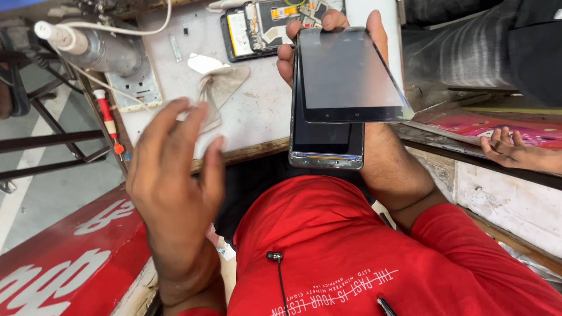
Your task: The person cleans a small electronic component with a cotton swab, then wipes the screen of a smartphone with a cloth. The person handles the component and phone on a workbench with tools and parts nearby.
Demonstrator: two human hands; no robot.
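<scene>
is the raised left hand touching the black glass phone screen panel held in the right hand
Apart. The head view shows the left hand open and blurred, with bare white worktop between it and the black glass phone screen panel held by the right hand.

An opened black phone (266, 26) with exposed circuitry lies on the scuffed white worktop (263, 99). A crumpled beige cloth (225, 88) lies near it. A red-handled screwdriver (106, 120) rests at the worktop's edge beside a white power socket plate (136, 88).
</scene>
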